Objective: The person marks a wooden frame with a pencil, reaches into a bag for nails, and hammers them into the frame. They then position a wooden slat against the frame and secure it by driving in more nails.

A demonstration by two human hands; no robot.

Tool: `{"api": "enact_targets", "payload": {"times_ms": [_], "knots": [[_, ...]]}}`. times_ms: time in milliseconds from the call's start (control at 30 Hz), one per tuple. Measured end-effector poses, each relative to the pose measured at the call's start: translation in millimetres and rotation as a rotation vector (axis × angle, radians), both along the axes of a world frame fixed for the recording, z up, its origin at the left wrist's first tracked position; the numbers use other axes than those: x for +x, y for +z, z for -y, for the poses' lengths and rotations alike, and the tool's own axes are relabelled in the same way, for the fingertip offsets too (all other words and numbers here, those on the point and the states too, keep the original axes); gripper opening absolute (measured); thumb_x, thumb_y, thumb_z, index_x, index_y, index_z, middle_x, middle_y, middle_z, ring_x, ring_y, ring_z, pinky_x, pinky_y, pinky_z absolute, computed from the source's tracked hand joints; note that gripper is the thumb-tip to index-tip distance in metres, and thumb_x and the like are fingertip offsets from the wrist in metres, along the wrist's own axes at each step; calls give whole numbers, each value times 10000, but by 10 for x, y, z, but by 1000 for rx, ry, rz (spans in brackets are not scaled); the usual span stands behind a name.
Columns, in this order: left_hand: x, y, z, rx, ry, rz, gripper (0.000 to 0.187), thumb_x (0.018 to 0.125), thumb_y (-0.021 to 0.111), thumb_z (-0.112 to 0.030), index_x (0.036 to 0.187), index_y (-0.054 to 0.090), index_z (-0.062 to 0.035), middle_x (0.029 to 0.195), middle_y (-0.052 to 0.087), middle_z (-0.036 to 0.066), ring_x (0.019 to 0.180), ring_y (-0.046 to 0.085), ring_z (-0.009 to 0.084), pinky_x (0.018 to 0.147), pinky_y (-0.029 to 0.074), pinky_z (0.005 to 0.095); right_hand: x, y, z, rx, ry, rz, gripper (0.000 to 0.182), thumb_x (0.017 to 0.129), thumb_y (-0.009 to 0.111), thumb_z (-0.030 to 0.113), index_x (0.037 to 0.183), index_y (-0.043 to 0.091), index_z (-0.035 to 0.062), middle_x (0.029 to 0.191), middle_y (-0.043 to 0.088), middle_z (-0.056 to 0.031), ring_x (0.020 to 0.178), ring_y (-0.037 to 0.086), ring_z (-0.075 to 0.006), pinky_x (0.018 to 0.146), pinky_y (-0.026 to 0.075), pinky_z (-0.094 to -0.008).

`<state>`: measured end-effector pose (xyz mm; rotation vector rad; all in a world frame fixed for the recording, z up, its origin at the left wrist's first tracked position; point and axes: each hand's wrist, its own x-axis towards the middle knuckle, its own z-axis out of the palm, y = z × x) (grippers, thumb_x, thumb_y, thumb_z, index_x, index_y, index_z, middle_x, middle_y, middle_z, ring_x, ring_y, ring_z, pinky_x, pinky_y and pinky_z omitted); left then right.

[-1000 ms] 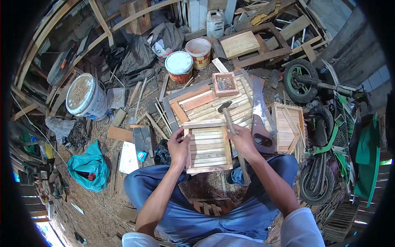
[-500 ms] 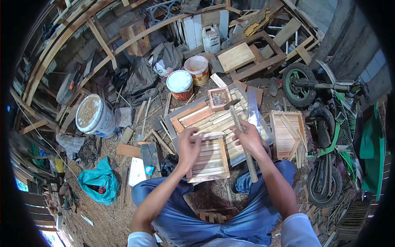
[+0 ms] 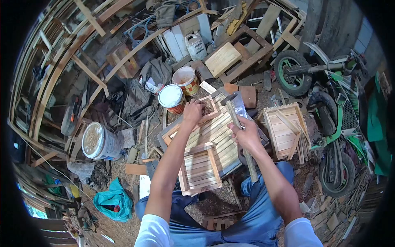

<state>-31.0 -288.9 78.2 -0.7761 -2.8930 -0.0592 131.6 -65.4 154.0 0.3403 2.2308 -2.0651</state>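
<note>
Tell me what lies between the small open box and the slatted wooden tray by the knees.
Pale wooden slats lie between the small open box and the slatted wooden tray, with the left forearm passing alongside, as the head view shows.

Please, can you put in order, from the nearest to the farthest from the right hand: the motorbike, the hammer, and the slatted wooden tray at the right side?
From the right hand:
1. Hammer, held in this hand.
2. Slatted wooden tray, to its right, with loose strips on it.
3. Motorbike, farther right, beyond the tray.
</note>
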Motion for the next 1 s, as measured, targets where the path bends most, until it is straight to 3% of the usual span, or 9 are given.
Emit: {"api": "enact_targets", "payload": {"times_ms": [133, 200, 400, 433, 500, 633, 833, 1000], "knots": [[-68, 3, 27, -13, -24, 117, 372, 713, 738, -138, 1085, 742, -127, 1187, 660, 30, 1072, 567, 278, 861, 497, 453, 24, -23, -56, -15, -51, -40, 271, 904, 630, 104, 1158, 679, 22, 850, 720, -92, 608, 642, -130, 593, 513, -317], [-60, -9, 18, -33, -38, 68, 326, 685, 736, -126, 1010, 745, -106, 1044, 702, 66, 1003, 598, 292, 809, 522, 438, 28, -1, -73, -31, -53, -40, 275, 898, 631, 97, 1158, 679, 24, 855, 724, -91, 615, 647, -126, 592, 511, -312], [-104, 97, -21, -26, -59, 188, 221, 720, 654, -100, 922, 745, -89, 817, 703, 150, 829, 684, 303, 722, 544, 431, 28, -125, -85, 45, -35, -111, 281, 869, 647, 118, 1136, 685, 39, 909, 712, -204, 845, 706, -304, 792, 520, -385], [-84, 106, 11, 125, -71, 233, 216, 711, 627, -43, 894, 741, -63, 753, 690, 176, 726, 694, 318, 672, 552, 424, 33, -144, -87, 45, -42, -110, 275, 869, 648, 124, 1129, 688, 42, 917, 708, -215, 876, 700, -323, 815, 513, -391], [-116, 130, 39, 231, -57, 312, 237, 709, 605, -4, 903, 736, -43, 765, 693, 186, 727, 692, 321, 681, 549, 420, 33, -169, -111, 47, -54, -111, 264, 869, 650, 135, 1115, 692, 48, 933, 700, -237, 938, 687, -361, 861, 499, -403], [-103, 162, 31, 373, 33, 321, 264, 706, 576, 51, 918, 725, 0, 770, 698, 193, 729, 697, 325, 703, 547, 412, 31, -148, -152, 1, -52, -93, 262, 871, 648, 132, 1116, 696, 53, 960, 707, -227, 929, 693, -342, 847, 505, -392], [-93, 254, 11, 380, 37, 257, 207, 760, 689, 1, 964, 723, -10, 828, 724, 168, 758, 714, 301, 697, 548, 384, 33, -89, -176, 15, -26, -39, 291, 877, 652, 132, 1153, 683, 45, 1034, 704, -233, 994, 679, -354, 886, 495, -387], [-55, 410, -12, 363, 10, 245, 181, 776, 662, -21, 945, 727, -14, 841, 718, 184, 772, 704, 338, 729, 548, 408, 6, -132, -126, 14, -24, -74, 346, 877, 670, 133, 1203, 653, 16, 1109, 673, -276, 1110, 640, -379, 958, 471, -388]]}}
